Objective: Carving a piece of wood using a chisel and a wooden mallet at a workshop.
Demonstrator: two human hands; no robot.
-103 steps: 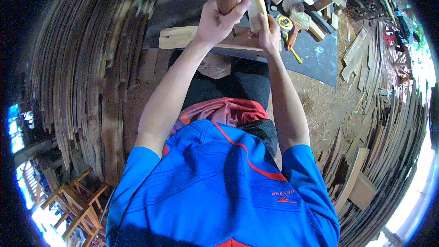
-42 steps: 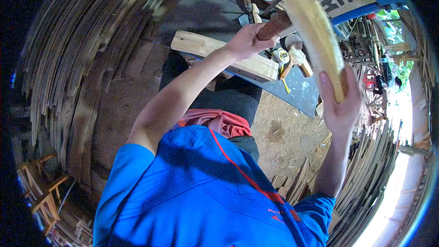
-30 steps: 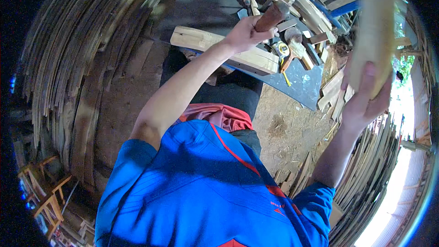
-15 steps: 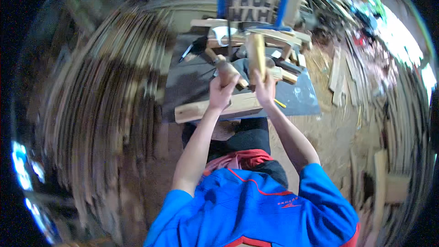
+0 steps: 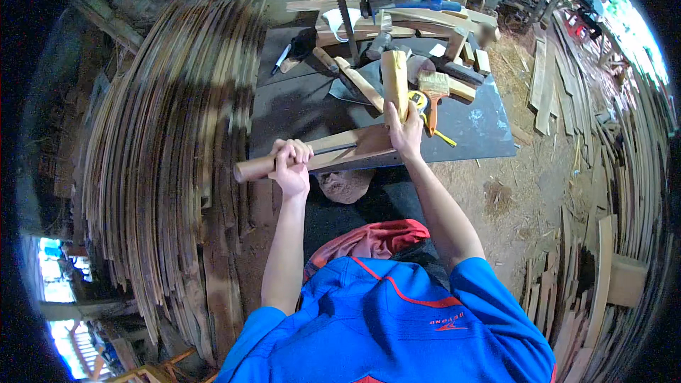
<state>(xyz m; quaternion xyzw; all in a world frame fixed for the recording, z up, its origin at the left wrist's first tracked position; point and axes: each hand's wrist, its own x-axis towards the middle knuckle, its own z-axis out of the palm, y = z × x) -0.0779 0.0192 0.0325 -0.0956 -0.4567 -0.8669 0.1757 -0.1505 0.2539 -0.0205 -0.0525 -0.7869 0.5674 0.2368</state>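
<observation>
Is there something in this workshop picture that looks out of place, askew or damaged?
Nothing looks damaged or spilled. The left hand grips a round wooden handle and the right hand holds a pale wooden piece upright. Loose tools, among them a paintbrush, lie scattered on the dark worktable.

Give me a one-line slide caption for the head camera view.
Left hand grips a wooden handle while right hand steadies an upright wood piece on a cluttered workbench.

A: I log the shirt (image 5: 397, 326) as bright blue with thin red piping, and the cloth (image 5: 369, 240) below it as red.

B: I note the mallet (image 5: 312, 156) is brown wood, the stick (image 5: 395, 81) pale yellow, the bench mat (image 5: 482, 128) dark grey, the brush (image 5: 433, 96) orange-handled.
</observation>
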